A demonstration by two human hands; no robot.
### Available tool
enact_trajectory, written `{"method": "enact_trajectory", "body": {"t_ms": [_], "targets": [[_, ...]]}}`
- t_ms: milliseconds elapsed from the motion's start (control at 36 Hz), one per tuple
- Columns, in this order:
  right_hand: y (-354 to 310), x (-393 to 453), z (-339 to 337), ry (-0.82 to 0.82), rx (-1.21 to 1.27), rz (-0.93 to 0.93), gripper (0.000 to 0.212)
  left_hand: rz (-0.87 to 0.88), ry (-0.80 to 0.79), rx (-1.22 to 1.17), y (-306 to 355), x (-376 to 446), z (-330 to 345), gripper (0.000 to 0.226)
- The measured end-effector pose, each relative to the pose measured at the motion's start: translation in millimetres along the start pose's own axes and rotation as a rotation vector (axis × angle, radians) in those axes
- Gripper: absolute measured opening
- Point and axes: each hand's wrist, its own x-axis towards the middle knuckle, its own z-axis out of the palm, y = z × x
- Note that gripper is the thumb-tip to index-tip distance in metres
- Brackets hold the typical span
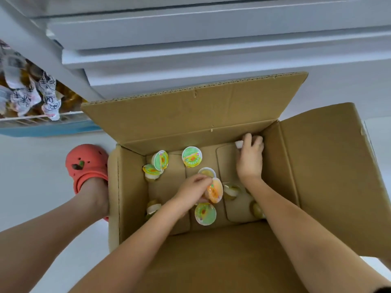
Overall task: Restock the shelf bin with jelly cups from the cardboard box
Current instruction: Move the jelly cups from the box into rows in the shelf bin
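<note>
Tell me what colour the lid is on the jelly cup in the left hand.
Orange, on the jelly cup that the left hand holds; head view.

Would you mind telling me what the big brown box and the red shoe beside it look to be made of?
Big brown box: corrugated cardboard, matte; fluting shows along the flap edge. Red shoe: apparently moulded foam or rubber, smooth matte, with vent holes.
</note>
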Motion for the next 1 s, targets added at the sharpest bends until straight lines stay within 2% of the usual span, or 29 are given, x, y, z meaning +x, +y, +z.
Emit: {"method": "enact_trajectory", "body": {"t_ms": [111, 222, 333, 444, 556, 611, 778, 889, 1000], "targets": [[-6.8, -3.5, 1.0, 0.074, 0.200, 0.138, 0.035, -0.067, 0.018, -0.280, 5.8, -0.9, -21.1, 0.013], [-11.3, 3.1, 2.5, 0.058, 0.384, 0.324, 0.047, -0.099, 0.029, -0.508, 9.3, 0.5, -29.3, 0.031], [-11.4, 6.6, 1.9, 0.052, 0.495, 0.396, 0.044, -0.151, 0.024, -0.753, 15.1, 0.0, -30.2, 0.023], [-7.1, 1.5, -4.8, 0.018, 0.574, 0.395, 0.044, -0.147, 0.020, -0.814, 21.2, -2.9, -29.2, 0.014], [-4.0, -9.4, -15.8, -0.142, 0.673, 0.437, 0.054, -0.118, 0.007, -0.802, 31.5, -12.3, -30.7, 0.012], [-6.9, -16.9, -27.6, -0.221, 0.743, 0.388, 0.057, -0.092, -0.008, -0.803, 38.2, -21.1, -32.4, 0.011], [-39.0, -29.6, -107.2, -0.369, 0.859, 0.063, 0.058, 0.046, -0.078, -0.679, 66.8, -67.5, -38.5, 0.019], [-60.1, -39.1, -179.7, -0.406, 0.929, -0.109, 0.056, 0.155, -0.118, -0.554, 94.5, -107.1, -45.2, 0.016], [-78.8, -59.2, -247.8, -0.407, 0.859, -0.327, 0.056, 0.294, -0.185, -0.406, 125.7, -157.8, -47.5, 0.017]]}}
